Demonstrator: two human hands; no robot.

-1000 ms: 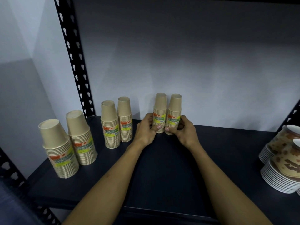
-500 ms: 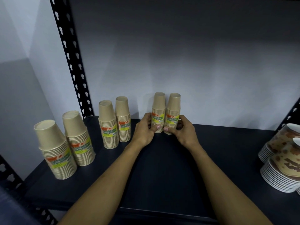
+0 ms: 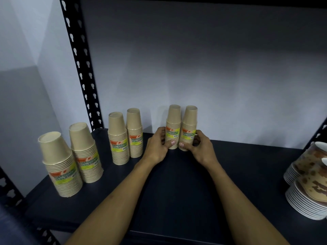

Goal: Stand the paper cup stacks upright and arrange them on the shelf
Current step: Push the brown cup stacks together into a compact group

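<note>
Several tan paper cup stacks with yellow-green labels stand upright, rims down, on the dark shelf point(image 3: 177, 200). Two narrow stacks stand side by side at the back middle: my left hand point(image 3: 158, 147) grips the left one point(image 3: 173, 121) near its base, and my right hand point(image 3: 199, 148) grips the right one point(image 3: 189, 122). Two medium stacks point(image 3: 118, 138) point(image 3: 134, 133) stand to their left. At the far left are two wider stacks point(image 3: 59, 165) point(image 3: 85, 152).
Stacks of patterned brown-and-white paper bowls point(image 3: 311, 188) lie at the shelf's right end. A black perforated upright point(image 3: 79, 64) rises at the back left, another at the right edge. A pale wall closes off the back.
Both hands stay on the two middle stacks, which hold their place. Only the camera view has shifted slightly.
</note>
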